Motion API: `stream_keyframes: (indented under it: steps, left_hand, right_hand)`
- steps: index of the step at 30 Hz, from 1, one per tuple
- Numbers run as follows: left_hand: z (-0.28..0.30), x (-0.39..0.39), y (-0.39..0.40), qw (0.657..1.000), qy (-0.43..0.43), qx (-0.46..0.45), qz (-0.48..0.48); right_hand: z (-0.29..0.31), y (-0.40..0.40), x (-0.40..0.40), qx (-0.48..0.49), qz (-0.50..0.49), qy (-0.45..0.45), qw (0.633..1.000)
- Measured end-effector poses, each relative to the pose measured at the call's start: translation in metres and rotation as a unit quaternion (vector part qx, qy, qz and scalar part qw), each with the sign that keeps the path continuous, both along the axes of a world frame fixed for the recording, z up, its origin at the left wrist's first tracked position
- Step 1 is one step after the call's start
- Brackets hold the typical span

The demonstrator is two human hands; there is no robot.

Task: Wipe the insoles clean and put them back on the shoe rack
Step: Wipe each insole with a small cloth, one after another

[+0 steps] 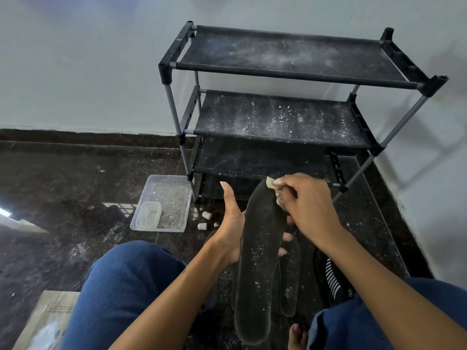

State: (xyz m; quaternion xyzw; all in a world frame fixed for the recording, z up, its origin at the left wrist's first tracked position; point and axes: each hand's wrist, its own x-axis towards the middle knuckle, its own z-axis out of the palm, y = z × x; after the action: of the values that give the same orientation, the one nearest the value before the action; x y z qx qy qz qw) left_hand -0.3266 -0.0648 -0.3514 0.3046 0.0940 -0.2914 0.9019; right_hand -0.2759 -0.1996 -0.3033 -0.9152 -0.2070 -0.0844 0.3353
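A long black insole (257, 261), speckled with white dust, is held up lengthwise above the floor. My left hand (231, 223) grips it from underneath at its left edge, fingertips showing on the right side. My right hand (307, 200) presses a small beige cloth (274, 190) against the insole's far tip. A second dusty black insole (289, 281) lies on the floor beneath it. The black shoe rack (290, 74) stands just beyond, against the wall, its fabric shelves covered in white dust and bearing nothing.
A clear plastic tray (174, 198) with a smaller clear container (147, 214) inside sits on the dark floor left of the rack. Small white cork-like pieces (206, 215) lie beside it. A black-and-white striped item (332, 279) lies by my right knee. Paper (48, 317) lies at bottom left.
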Motion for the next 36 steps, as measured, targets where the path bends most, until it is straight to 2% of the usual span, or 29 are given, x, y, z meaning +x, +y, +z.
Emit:
stream_keyframes:
  steps: [3,7,9,12,14,16,22,26,29,31,33,36]
  left_hand:
    - [0.002,-0.003,-0.002,1.000,0.010,0.015,0.009]
    - [0.004,-0.003,-0.001,0.998,0.033,0.032,0.040]
    - [0.005,-0.002,0.000,0.997,0.045,0.025,0.050]
    - [0.004,-0.001,-0.002,0.998,0.030,0.031,0.040]
    - [0.004,-0.001,-0.002,0.999,0.017,0.032,0.029]
    - [0.005,-0.002,-0.002,0.999,0.013,0.022,0.024]
    - [0.013,-0.001,0.000,0.996,0.033,0.043,0.075]
    - [0.013,0.000,0.002,0.991,0.047,0.063,0.105]
    - [0.011,0.000,0.001,0.992,0.046,0.067,0.091]
    - [0.011,-0.001,0.000,0.995,0.048,0.049,0.076]
    - [0.011,-0.001,-0.001,0.998,0.034,0.034,0.048]
    - [0.009,-0.003,-0.003,1.000,0.009,0.018,0.017]
  right_hand:
    - [-0.004,0.005,-0.007,-0.030,0.017,0.022,0.999]
    - [-0.003,0.006,-0.013,-0.056,0.093,0.126,0.986]
    - [0.001,0.002,-0.012,-0.023,0.128,0.197,0.972]
    - [0.004,-0.002,-0.008,0.074,0.097,0.257,0.959]
    - [0.003,-0.001,-0.007,0.057,0.045,0.194,0.978]
    - [0.001,0.002,-0.007,-0.015,0.001,0.078,0.997]
    - [-0.001,0.012,-0.024,-0.075,0.064,-0.059,0.993]
    - [-0.006,0.012,-0.026,-0.128,0.098,-0.075,0.984]
    - [-0.016,0.013,-0.018,-0.144,0.131,-0.034,0.980]
    - [-0.015,0.009,-0.009,-0.144,0.117,-0.053,0.981]
    - [-0.009,0.005,-0.003,-0.079,0.083,-0.057,0.992]
    - [-0.001,0.003,0.001,0.029,0.043,0.002,0.999]
